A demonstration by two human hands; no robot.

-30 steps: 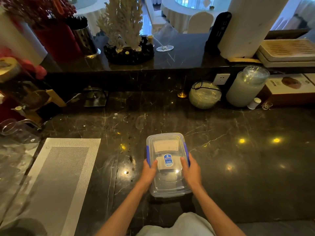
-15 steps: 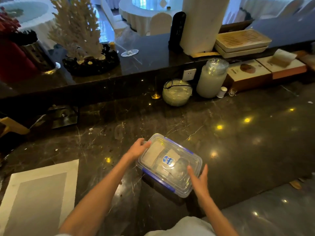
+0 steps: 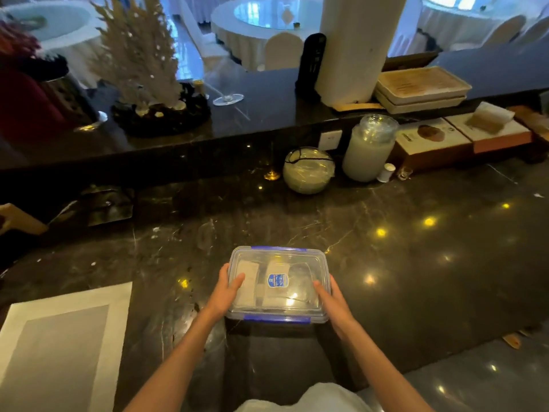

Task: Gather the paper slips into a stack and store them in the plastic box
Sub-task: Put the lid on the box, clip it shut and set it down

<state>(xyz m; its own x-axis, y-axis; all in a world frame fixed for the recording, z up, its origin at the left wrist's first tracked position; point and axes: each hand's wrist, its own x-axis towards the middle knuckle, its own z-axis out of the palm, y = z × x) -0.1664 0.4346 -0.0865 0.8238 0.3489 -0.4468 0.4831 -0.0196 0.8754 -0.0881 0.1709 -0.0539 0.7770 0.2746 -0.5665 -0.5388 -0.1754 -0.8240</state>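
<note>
box label (image 3: 278, 281) – print unreadable

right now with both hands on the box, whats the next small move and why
Probably press down the blue latch on the near long edge. The plastic box sits on the dark counter with its lid on and the paper slips visible inside. The left hand and right hand hold its short sides. Whether that latch is already snapped shut cannot be told.

Single head-worn wide-angle view, facing forward and steeply down over a dark marble counter (image 3: 416, 278). Forearms enter from the bottom edge, close to the lens. Dining room tables (image 3: 261, 22) sit far off along the top edge.
</note>
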